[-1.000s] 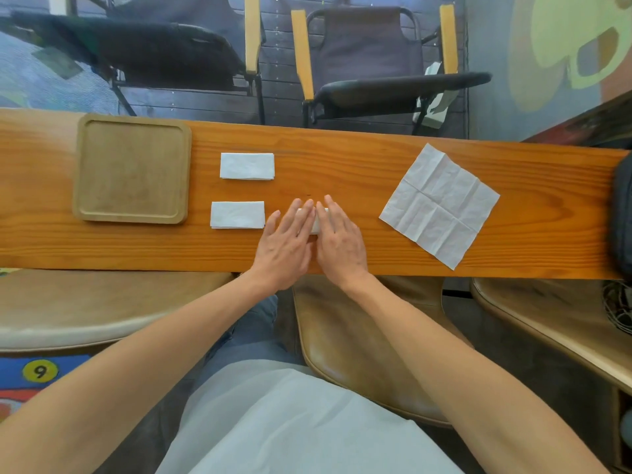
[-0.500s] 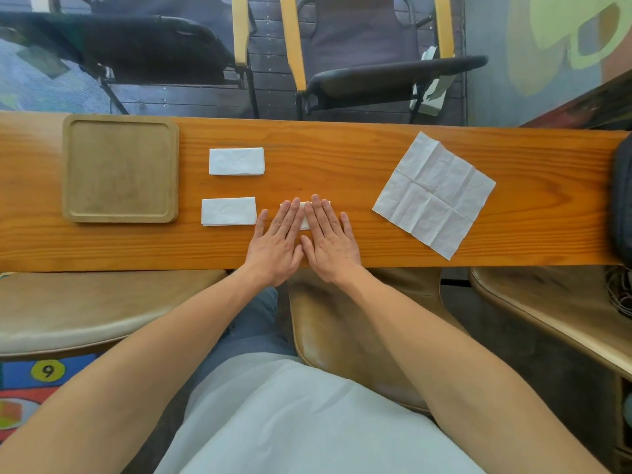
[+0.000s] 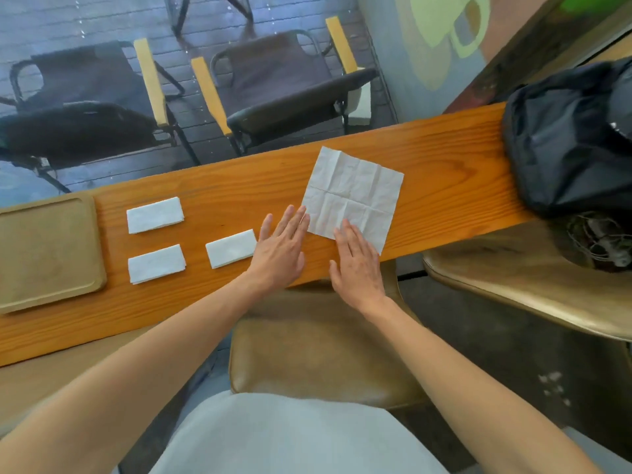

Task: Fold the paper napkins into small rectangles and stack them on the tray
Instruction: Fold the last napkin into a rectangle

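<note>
Both hands lie flat, fingers spread, grasping nothing: the right hand (image 3: 357,265) rests on the unfolded white square paper napkin (image 3: 354,196), the left hand (image 3: 281,249) just beside it on the orange wooden surface (image 3: 444,159).

Worktop (image 3: 444,155): varnished orange wood, strong grain, slight sheen. Tray (image 3: 48,254): matt brown wood or fibreboard, smooth. Unfolded napkin (image 3: 352,193): thin white paper, creased, matt. Folded napkins (image 3: 155,214): same paper. Bag (image 3: 567,138): black cloth, faint gloss.
</note>
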